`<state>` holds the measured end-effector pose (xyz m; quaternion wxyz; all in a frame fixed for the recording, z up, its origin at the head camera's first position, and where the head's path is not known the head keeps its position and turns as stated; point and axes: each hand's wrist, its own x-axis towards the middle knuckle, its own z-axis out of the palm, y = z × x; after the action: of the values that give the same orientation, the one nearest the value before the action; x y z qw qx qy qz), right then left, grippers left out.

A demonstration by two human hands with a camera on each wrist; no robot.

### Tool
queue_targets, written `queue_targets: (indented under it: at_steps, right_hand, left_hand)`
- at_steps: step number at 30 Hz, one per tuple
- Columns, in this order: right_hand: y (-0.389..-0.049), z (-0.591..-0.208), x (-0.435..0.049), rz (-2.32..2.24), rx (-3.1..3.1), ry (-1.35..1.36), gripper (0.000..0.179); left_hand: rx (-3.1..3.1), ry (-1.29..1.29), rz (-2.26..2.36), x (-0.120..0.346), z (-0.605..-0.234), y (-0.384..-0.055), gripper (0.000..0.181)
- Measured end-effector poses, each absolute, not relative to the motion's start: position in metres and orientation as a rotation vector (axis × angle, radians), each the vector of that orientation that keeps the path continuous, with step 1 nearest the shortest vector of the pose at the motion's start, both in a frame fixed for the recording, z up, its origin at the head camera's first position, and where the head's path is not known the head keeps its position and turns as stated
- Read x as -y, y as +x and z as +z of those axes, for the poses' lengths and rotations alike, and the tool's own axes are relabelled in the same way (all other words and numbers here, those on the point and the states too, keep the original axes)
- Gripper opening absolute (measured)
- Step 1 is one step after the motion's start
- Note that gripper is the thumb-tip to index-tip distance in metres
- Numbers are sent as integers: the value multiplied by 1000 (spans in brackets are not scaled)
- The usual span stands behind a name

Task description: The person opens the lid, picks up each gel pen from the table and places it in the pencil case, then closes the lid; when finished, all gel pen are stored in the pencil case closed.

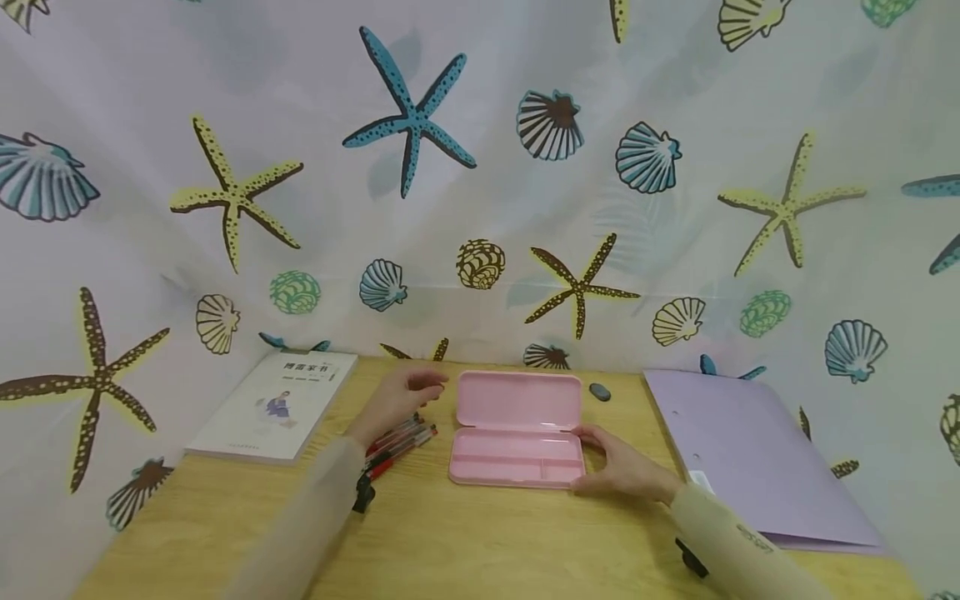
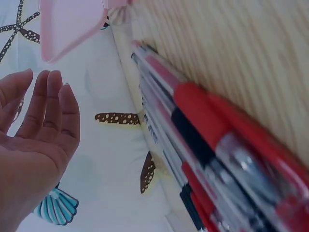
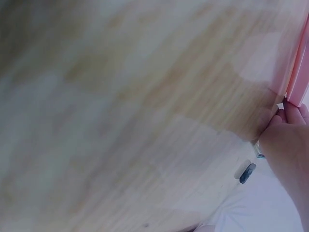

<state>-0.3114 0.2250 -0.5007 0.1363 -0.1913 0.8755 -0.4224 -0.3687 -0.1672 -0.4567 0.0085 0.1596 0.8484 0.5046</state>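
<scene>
A pink pencil case (image 1: 487, 472) stands on the table with its lid (image 1: 519, 401) raised toward the back. Its tray has compartments and no pens in them. At the case's right end, my right hand (image 1: 626, 468) holds it, fingers at the hinge side and thumb at the front corner. In the right wrist view the fingers reach the pink edge at the far right. My left hand (image 1: 396, 402) hovers beside and above a bunch of pens (image 1: 397, 446) with red and black parts, left of the case. Its fingers are loosely bent and hold nothing in the left wrist view.
A white book (image 1: 273, 404) lies at the back left. On the right is a lilac folder (image 1: 757, 458). A small dark oval object (image 1: 600, 392) sits behind the case's right side. A cloth (image 1: 480, 208) printed with shells and starfish hangs behind the wooden table (image 1: 480, 550).
</scene>
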Motion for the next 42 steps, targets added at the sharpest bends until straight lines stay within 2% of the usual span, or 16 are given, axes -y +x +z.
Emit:
queue_targets:
  at_steps: [7,14,31,42]
  right_hand:
    - [-313,-498,-224,-1224,-2534,-547,87]
    - [-313,-499,-224,-1212,-2523,-530,87]
    - [-314,-498,-224,-1236,-2492,-526,87]
    - [-311,-496,-223,-1259,-2478,-548,86]
  left_hand:
    - [-2806,713,1220,187,-452,-348,24]
    - [-2828,696,1073,205,-457,-331,23]
    - [-2757,646,954,225,-473,-329,22]
    - [-2721,779,853,220,-471,-326,21]
